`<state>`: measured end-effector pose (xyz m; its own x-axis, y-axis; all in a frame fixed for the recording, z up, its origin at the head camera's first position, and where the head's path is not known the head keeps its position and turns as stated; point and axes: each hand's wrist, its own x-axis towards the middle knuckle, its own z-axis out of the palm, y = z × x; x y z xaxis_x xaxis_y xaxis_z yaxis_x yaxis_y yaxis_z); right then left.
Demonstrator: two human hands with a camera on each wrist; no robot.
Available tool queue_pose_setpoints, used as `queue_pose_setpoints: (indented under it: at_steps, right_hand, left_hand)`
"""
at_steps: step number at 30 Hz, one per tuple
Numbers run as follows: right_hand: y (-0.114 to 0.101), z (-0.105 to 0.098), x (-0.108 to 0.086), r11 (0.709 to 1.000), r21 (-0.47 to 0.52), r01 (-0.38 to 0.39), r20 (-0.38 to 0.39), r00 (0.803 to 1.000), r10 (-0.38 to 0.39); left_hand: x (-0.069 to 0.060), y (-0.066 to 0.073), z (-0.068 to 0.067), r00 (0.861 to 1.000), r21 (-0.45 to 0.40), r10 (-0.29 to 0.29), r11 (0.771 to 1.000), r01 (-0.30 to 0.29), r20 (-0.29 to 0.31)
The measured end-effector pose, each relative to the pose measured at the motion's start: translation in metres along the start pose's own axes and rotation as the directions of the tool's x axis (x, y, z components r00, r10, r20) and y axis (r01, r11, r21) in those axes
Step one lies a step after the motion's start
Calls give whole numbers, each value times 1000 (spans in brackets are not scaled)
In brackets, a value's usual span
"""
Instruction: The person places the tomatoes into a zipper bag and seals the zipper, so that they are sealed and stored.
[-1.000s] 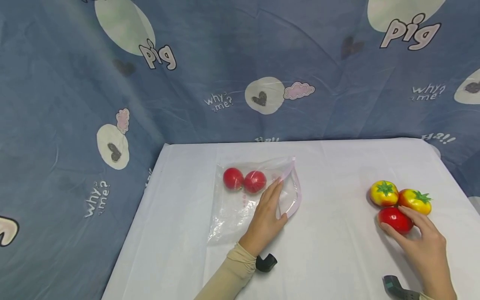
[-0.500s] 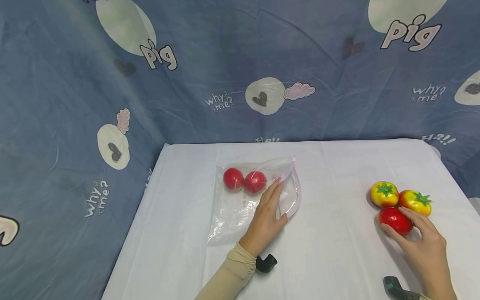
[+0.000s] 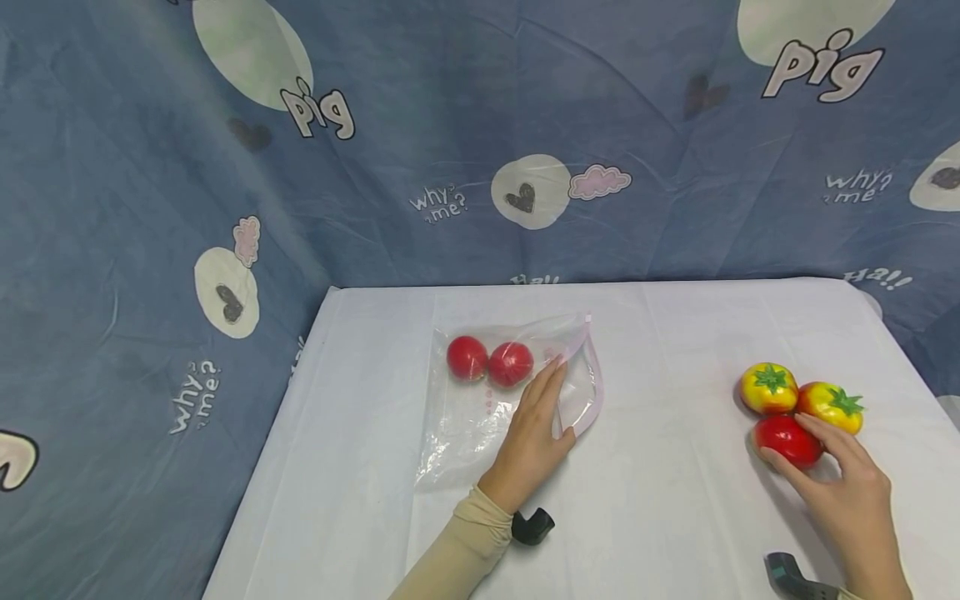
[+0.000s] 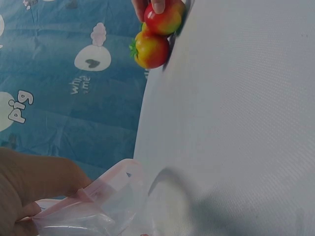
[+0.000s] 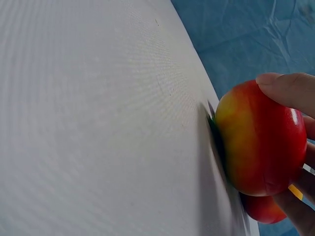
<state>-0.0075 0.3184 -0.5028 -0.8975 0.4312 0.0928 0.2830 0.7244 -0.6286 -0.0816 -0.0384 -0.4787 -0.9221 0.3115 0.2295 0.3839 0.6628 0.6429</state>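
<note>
On the white table lies a clear zip bag with a pink-edged mouth at its right. Two round red tomato-like pieces are inside it. My left hand holds the bag's mouth; in the left wrist view the thumb and fingers lie about the pink rim. At the right, my right hand grips a glossy red tomato, thumb on the near side and fingers over the far side. Behind it sit two yellow-red tomatoes with green leafy tops. The right wrist view shows the gripped tomato yellowish underneath.
A white cloth covers the table. A blue patterned curtain hangs behind and to the left. Dark wrist-camera mounts show at both wrists. Bare cloth lies between the bag and the tomatoes.
My right hand and the red tomato have shifted very slightly left. The left hand and the bag look unmoved.
</note>
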Motion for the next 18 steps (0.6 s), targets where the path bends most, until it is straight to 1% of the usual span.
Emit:
queue_pose_setpoints:
  at_steps: [8,12,18]
  right_hand:
    - [-2,0,-2,1000,12,12,40,999,-13]
    - [-2,1,-3,998,19,51,42,998,-52]
    - [-4,4,-4,990,56,130,7,991,-130]
  left_hand:
    - [0,0,0,1000,-8,-6,1000,6,5]
    - [0,1,-1,1000,-6,-9,1000,9,7]
    - [0,1,-1,1000,-1,-3,1000,3,5]
